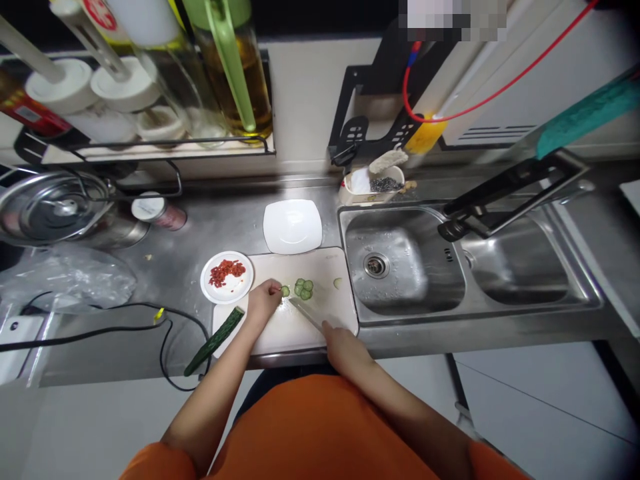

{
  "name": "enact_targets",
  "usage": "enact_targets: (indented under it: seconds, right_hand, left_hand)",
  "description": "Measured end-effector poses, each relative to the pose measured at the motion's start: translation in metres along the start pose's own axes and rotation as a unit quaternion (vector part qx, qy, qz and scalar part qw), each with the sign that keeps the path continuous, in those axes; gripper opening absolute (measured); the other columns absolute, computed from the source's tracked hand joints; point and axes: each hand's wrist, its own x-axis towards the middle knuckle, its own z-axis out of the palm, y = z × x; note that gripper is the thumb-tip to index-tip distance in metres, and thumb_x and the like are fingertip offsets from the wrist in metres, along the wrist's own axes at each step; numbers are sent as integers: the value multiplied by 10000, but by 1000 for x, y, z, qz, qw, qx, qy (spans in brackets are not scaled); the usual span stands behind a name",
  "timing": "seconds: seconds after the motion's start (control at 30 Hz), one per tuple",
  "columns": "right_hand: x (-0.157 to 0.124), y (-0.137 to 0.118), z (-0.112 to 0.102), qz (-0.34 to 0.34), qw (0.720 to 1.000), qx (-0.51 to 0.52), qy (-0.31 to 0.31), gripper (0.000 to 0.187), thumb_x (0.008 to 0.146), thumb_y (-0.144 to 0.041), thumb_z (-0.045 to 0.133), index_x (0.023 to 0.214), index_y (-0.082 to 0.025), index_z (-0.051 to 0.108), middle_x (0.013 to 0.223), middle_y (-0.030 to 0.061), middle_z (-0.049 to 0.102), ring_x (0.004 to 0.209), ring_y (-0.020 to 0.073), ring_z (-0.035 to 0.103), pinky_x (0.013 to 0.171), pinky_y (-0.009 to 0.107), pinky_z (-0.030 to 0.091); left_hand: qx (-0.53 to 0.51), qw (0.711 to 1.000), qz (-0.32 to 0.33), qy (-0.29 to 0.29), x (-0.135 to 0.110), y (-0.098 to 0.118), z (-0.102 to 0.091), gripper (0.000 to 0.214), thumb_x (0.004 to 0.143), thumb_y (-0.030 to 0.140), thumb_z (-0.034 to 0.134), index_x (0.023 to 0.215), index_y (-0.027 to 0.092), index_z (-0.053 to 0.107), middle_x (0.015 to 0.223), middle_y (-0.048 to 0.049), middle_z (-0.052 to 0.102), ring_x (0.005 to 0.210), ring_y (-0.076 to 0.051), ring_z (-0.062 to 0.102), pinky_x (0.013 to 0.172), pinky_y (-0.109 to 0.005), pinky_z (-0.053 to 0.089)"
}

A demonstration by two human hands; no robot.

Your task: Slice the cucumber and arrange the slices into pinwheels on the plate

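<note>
My left hand is closed over the white cutting board, its fingertips pinched at the edge of a single cucumber slice. A small reddish spot shows at those fingertips, too small to name. In my right hand is a knife, its blade pointing up and left, the tip close to that slice. Several cucumber slices lie overlapped just right of it, and a thin pale piece lies farther right. An uncut length of cucumber rests across the board's left edge, beside my left forearm.
A white plate of chopped red bits touches the board's upper left. Behind the board sits a square white plate. To the right is a double steel sink with a dark faucet. A black cable and plastic bag lie left.
</note>
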Motion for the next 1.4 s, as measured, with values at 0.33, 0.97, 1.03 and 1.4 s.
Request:
enact_targets:
  seconds: [0.33,0.97,1.03,1.4]
  right_hand:
    - [-1,1,-9,4,1000,-2,-11,382,825,-62,342,1151,-200,484,894,100,633,871,233,623,655,278,417]
    - [0,-10,-6,23,1000,-8,14,377,836,-39,327,1166,-163,460,926,119,645,899,218,626,684,275,419]
    - [1,-17,-6,14,1000,-18,18,393,826,-24,318,1170,-156,456,922,123,648,913,227,624,687,282,429]
    - [5,-38,-7,3,999,-35,20,375,852,-24,283,1166,-135,455,942,146,650,938,242,626,723,306,457]
  left_hand:
    - [-13,989,148,-6,8,-19,4,244,717,130,523,865,214,697,861,-1,684,784,-121,611,778,-242,477]
    - [125,966,208,89,-10,-30,24,172,752,238,595,915,187,618,861,-67,598,850,-209,548,802,-336,448]
    - [110,969,204,86,-9,-31,23,179,744,222,602,918,188,622,863,-63,603,841,-201,551,798,-326,447]
    - [80,971,195,116,-14,-32,25,177,730,213,598,901,179,626,806,-55,613,810,-203,549,768,-325,448]
